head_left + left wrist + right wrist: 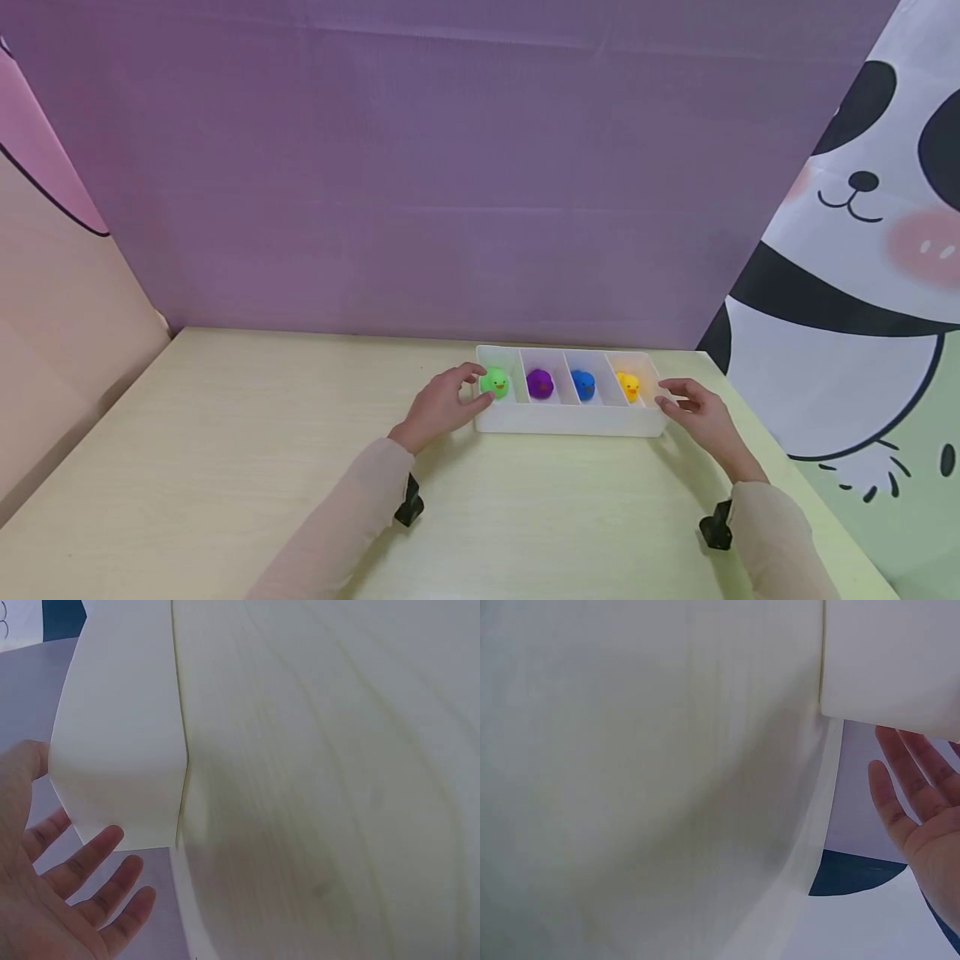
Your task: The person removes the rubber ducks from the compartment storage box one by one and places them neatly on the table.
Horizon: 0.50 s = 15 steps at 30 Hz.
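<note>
In the head view a white divided box (pixel 570 420) sits near the table's far edge. Its compartments hold, from left to right, a green toy duck (pixel 495 382), a purple one (pixel 540 384), a blue one (pixel 583 385) and a yellow one (pixel 628 386). My left hand (pixel 446 403) is at the box's left end, thumb and index finger at its rim; in the left wrist view the other fingers spread loosely beside the end wall. At the right end is my right hand (pixel 701 417), thumb and index fingertips close to the wall, fingers nearly straight in the right wrist view.
The pale wooden table (pixel 300 467) extends left and toward me. Behind it hangs a purple cloth (pixel 450 167), close to the back of the box. A panda-print panel (pixel 840 283) stands along the right side. Each wrist carries a small black camera (pixel 409 502).
</note>
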{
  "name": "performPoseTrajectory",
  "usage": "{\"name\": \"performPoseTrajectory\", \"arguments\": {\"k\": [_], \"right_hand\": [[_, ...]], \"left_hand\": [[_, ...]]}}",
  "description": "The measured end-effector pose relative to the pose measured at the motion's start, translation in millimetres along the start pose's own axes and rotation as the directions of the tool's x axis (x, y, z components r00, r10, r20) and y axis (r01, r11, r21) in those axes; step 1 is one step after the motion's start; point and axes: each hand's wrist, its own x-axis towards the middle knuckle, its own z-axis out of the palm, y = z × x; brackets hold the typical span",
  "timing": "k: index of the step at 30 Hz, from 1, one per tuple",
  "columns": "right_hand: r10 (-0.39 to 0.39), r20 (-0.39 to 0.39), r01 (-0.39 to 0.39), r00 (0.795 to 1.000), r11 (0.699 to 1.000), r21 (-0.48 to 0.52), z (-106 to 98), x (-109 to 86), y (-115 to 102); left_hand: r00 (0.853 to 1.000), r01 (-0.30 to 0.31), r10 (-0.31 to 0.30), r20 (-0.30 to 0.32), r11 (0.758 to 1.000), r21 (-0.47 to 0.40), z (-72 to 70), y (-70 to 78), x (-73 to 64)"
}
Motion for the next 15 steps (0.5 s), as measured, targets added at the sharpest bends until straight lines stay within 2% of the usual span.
{"name": "performPoseTrajectory", "arguments": {"k": [8, 15], "right_hand": [[-0.007, 0.017, 0.007, 1.000, 1.000, 0.001, 2.4, -1.0, -4.4], [-0.047, 0.006, 0.047, 0.999, 0.999, 0.008, 7.4, -1.2, -7.0]], "left_hand": [[1.000, 0.024, -0.024, 0.002, 1.000, 0.017, -4.5, -2.8, -2.5], [1.000, 0.029, -0.029, 0.000, 0.999, 0.028, -10.0, -7.5, -5.8]]}}
